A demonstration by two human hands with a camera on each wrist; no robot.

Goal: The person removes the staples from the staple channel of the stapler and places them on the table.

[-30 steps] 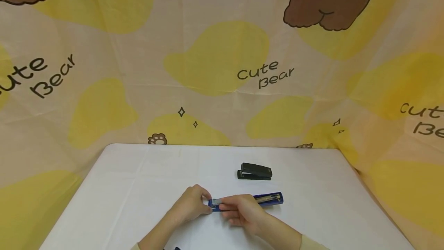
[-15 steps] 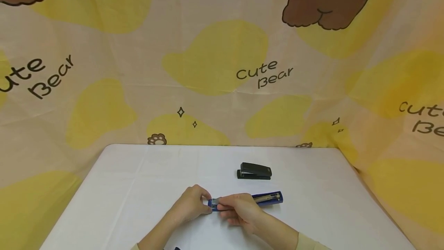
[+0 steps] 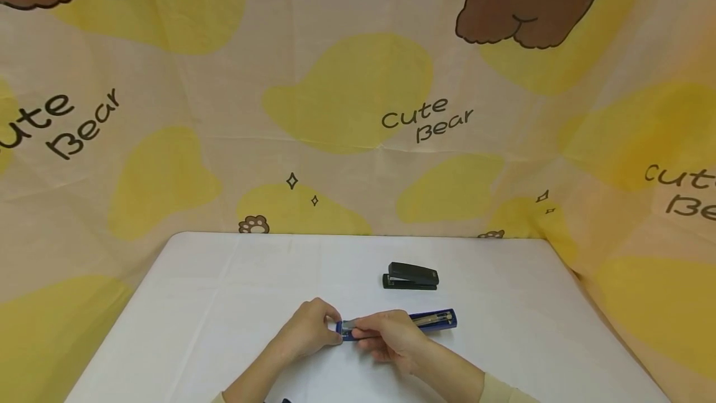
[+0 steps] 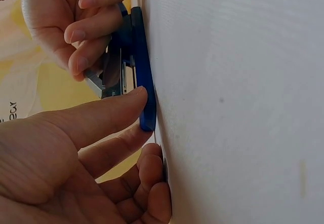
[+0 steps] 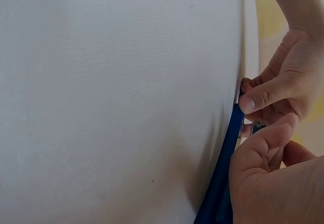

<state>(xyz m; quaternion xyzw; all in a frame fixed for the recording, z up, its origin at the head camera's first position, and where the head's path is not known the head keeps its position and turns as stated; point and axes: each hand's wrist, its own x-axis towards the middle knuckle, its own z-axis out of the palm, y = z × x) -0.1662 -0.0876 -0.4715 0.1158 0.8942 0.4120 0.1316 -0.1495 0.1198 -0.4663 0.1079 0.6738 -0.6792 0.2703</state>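
A blue stapler lies on the white table with its top swung back to the right, baring a brass-coloured inside part. My left hand pinches the left end of its base between thumb and forefinger; the left wrist view shows the thumb on the blue base. Over the stapler's middle, my right hand pinches a grey metal strip with thumb and forefinger. That strip slants up from the stapler in the left wrist view. The right hand covers the stapler's middle.
A black stapler stands farther back on the white table. A small dark object peeks in at the bottom edge. Patterned yellow-and-beige cloth hangs behind and at both sides of the table.
The right fingers and the grey metal strip shift only slightly at the stapler's left part. My left hand keeps its hold, and the black stapler stays in place.
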